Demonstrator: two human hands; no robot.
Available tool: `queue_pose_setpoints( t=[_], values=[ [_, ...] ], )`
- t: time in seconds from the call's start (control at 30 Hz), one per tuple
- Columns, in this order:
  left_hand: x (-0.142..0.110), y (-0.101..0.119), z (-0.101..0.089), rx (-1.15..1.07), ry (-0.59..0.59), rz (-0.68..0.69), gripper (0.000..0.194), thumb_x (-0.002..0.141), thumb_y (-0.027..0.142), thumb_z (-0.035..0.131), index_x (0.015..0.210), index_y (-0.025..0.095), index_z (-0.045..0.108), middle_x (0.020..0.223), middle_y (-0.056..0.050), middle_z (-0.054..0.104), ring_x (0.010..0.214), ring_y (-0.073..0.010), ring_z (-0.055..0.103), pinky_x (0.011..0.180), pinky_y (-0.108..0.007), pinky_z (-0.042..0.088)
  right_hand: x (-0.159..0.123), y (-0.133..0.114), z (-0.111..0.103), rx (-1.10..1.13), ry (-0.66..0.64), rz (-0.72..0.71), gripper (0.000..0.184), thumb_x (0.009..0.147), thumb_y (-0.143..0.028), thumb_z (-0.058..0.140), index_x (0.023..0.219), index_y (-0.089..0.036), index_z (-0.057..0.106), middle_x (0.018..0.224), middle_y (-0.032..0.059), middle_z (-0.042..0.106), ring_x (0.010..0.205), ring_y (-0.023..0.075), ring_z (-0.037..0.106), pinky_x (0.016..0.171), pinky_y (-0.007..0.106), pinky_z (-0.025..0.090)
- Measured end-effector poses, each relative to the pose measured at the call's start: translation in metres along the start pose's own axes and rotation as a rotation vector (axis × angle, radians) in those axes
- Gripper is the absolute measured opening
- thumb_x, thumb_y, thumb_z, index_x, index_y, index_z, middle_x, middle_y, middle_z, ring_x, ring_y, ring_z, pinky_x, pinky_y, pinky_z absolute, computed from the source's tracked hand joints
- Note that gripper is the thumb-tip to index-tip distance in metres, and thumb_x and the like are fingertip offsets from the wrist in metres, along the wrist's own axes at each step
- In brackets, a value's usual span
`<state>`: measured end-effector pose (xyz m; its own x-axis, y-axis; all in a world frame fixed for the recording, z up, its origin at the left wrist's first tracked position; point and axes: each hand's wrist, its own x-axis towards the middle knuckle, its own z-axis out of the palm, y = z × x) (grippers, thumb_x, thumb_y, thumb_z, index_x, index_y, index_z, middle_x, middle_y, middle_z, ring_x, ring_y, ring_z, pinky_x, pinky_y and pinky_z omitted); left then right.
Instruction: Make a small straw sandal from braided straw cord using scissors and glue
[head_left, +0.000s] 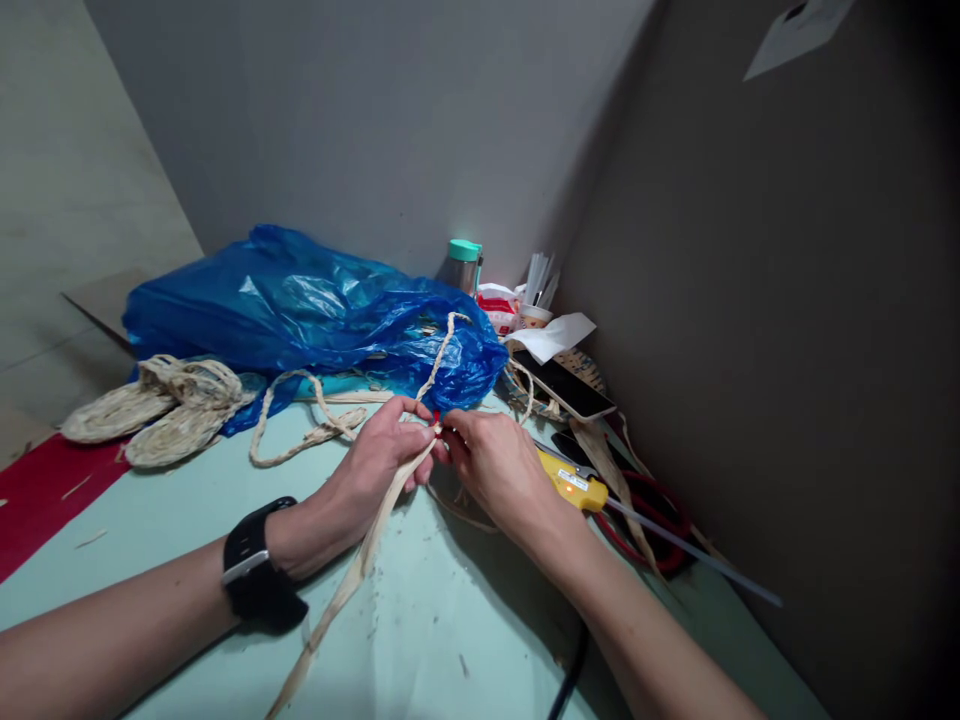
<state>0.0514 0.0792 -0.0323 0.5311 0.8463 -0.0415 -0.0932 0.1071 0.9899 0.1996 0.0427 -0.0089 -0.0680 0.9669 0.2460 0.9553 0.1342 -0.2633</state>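
My left hand (pixel 382 455) and my right hand (pixel 491 465) meet over a pale green table (pixel 420 620), both pinched on a braided straw cord (pixel 439 365). The braid rises from my fingertips toward a blue plastic bag (pixel 300 305). Loose flat straw strips (pixel 352 580) trail from my left hand down to the table's front edge. A small red bit shows between my fingertips. A black watch (pixel 255 570) sits on my left wrist.
Woven straw sandals (pixel 161 405) lie at the left by the bag. To the right are a yellow glue gun (pixel 574 485), red-handled scissors (pixel 652 515), a phone (pixel 562 385), a green-capped bottle (pixel 461 265) and cups. A dark wall (pixel 750 300) stands close on the right.
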Motion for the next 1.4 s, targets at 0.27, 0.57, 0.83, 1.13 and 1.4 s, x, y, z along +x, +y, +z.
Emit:
queue_pose_setpoints(
  t=[0.27, 0.57, 0.83, 1.13, 1.4],
  values=[
    [0.001, -0.002, -0.003, -0.025, -0.089, 0.01, 0.012, 0.092, 0.026, 0.051, 0.101, 0.018, 0.055, 0.061, 0.004, 0.054, 0.052, -0.008, 0.045, 0.05, -0.019, 0.033, -0.011, -0.001, -0.005, 0.02, -0.048, -0.01, 0.016, 0.087, -0.015, 0.048, 0.081, -0.018, 0.062, 0.076, 0.0053, 0.069, 0.062, 0.0164, 0.058, 0.056, 0.028, 0.025],
    [-0.004, -0.008, 0.0, 0.043, -0.061, 0.0, 0.009, 0.089, 0.027, 0.053, 0.093, 0.018, 0.054, 0.054, 0.006, 0.053, 0.048, -0.0087, 0.048, 0.049, -0.02, 0.035, -0.031, -0.017, -0.015, 0.195, -0.037, -0.012, 0.018, 0.086, -0.016, 0.048, 0.072, -0.021, 0.058, 0.057, -0.0032, 0.056, 0.047, 0.0106, 0.034, 0.05, 0.025, 0.02],
    [-0.006, -0.006, -0.001, 0.169, 0.023, 0.062, 0.011, 0.086, 0.027, 0.058, 0.082, 0.019, 0.053, 0.048, 0.007, 0.054, 0.046, -0.0103, 0.049, 0.048, -0.022, 0.036, -0.03, -0.018, -0.008, 0.372, -0.129, -0.004, 0.021, 0.091, -0.015, 0.044, 0.077, -0.02, 0.059, 0.065, -0.002, 0.062, 0.055, 0.0098, 0.047, 0.056, 0.024, 0.026],
    [-0.006, -0.005, 0.002, 0.167, 0.054, 0.047, 0.014, 0.083, 0.027, 0.06, 0.076, 0.019, 0.052, 0.051, 0.006, 0.057, 0.048, -0.0114, 0.053, 0.049, -0.022, 0.04, -0.028, -0.021, -0.012, 0.458, -0.148, -0.004, 0.024, 0.09, -0.011, 0.045, 0.076, -0.018, 0.063, 0.066, -0.0029, 0.062, 0.059, 0.011, 0.049, 0.06, 0.025, 0.028],
    [-0.007, 0.0, 0.001, 0.155, 0.057, 0.042, 0.014, 0.083, 0.03, 0.061, 0.079, 0.019, 0.053, 0.051, 0.005, 0.059, 0.048, -0.0122, 0.054, 0.049, -0.023, 0.04, -0.026, -0.017, -0.017, 0.58, -0.169, 0.029, 0.025, 0.09, -0.012, 0.046, 0.07, -0.018, 0.061, 0.06, -0.006, 0.053, 0.055, 0.0088, 0.044, 0.056, 0.022, 0.029]
  ],
)
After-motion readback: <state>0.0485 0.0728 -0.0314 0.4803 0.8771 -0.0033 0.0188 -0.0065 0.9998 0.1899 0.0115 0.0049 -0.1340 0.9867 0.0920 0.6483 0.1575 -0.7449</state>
